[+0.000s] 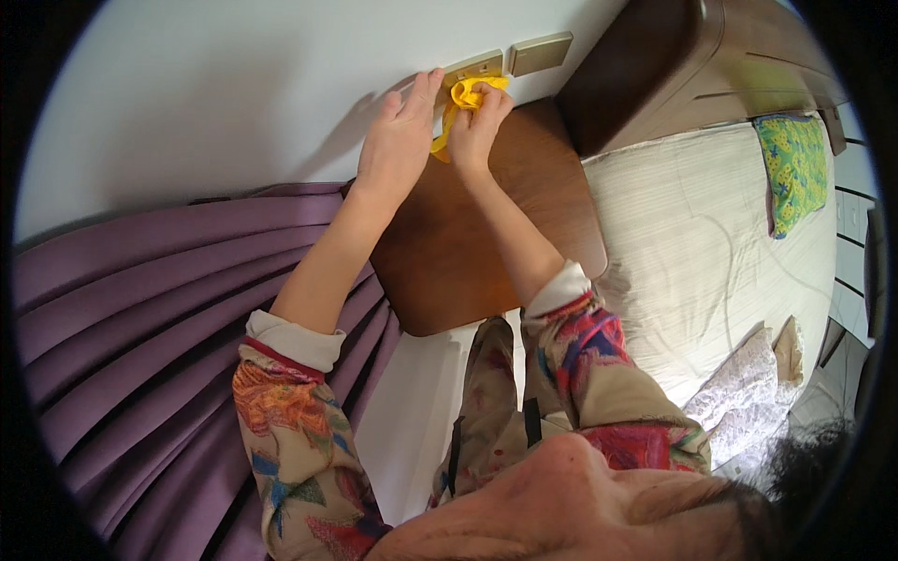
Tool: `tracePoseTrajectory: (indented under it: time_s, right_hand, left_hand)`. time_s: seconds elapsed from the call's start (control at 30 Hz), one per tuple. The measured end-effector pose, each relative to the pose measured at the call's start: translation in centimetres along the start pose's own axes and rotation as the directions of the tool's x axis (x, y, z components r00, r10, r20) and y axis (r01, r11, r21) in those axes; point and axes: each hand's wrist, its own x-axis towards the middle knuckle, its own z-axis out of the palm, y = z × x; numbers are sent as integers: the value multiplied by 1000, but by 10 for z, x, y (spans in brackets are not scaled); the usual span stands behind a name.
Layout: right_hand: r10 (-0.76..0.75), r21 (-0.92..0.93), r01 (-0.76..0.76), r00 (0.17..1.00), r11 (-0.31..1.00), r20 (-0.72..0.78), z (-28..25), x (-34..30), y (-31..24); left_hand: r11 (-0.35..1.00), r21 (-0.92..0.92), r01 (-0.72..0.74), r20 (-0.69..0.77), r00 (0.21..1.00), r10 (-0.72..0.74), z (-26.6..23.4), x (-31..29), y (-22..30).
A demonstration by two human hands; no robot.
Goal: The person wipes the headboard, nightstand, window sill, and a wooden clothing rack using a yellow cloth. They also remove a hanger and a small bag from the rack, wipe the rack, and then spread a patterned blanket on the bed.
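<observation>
My right hand (477,136) grips a bunched yellow cloth (465,94) against the lower part of a gold-coloured wall socket plate (475,66). A loose end of the cloth hangs below, between my two hands. My left hand (398,145) is raised with its fingers stretched out, the fingertips at the left edge of the same plate. Nothing shows in it, though its palm side is partly turned from view. Just right of the socket is a second gold-coloured wall plate (541,54), which neither hand touches.
Under my forearms stands a brown wooden bedside table (533,187). To its right are a dark wooden headboard (645,70) and a bed (683,243) with a green-yellow patterned pillow (793,173). A purple curtain (178,271) hangs in folds along the left.
</observation>
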Motion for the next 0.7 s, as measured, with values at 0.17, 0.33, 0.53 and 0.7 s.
tracePoseTrajectory:
  time_s: [0.17,0.33,0.53,0.7]
  right_hand:
    - [-205,-143,219,973,965,109,4,-2,-3]
    - [-40,-261,77,989,962,144,-30,7,20]
    - [-216,-291,202,976,935,-17,-119,46,-14]
    - [-496,-366,490,864,791,84,-97,92,-32]
  left_hand:
    - [999,-18,30,-20,999,-31,-1,-6,-2]
    - [960,-279,-24,-71,997,4,-7,-4,12]
    - [806,-592,-14,-225,963,-149,-21,46,50]
    - [915,-403,19,-54,998,-44,-27,80,55]
